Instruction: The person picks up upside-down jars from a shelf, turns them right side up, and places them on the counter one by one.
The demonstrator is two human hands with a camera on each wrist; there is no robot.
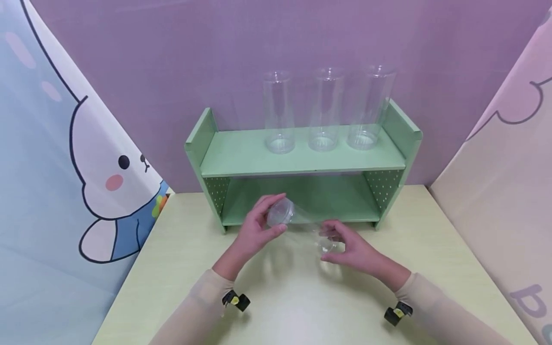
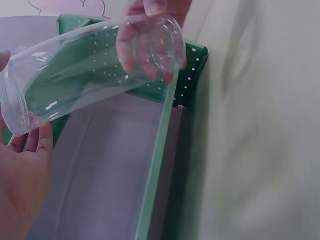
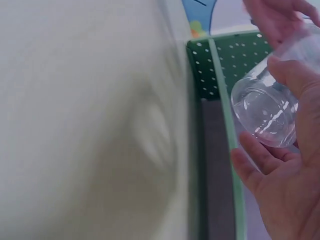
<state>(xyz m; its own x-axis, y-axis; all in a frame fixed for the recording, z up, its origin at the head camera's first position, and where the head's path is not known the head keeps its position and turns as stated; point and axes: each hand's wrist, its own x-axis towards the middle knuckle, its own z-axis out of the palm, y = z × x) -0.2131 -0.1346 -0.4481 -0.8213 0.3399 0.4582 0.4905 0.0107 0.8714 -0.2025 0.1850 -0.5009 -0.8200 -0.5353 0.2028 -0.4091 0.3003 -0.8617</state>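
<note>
A clear, transparent plastic cylinder jar (image 1: 304, 219) is held tilted in the air between both hands, in front of the green shelf. My left hand (image 1: 254, 230) grips its upper end, thumb on the near side and fingers on the far side; whether a lid is on that end I cannot tell. Lower down, my right hand (image 1: 355, 249) holds the opposite end between thumb and fingers. In the right wrist view the round base (image 3: 265, 117) shows between the right thumb and fingers. The jar looks empty in the left wrist view.
A green two-tier shelf (image 1: 241, 152) stands at the back of the pale table (image 1: 293, 311). On its top board stand three similar clear cylinders: a left one (image 1: 279, 112), a middle one (image 1: 326, 110) and a right one (image 1: 371, 108). Printed cloths hang on both sides.
</note>
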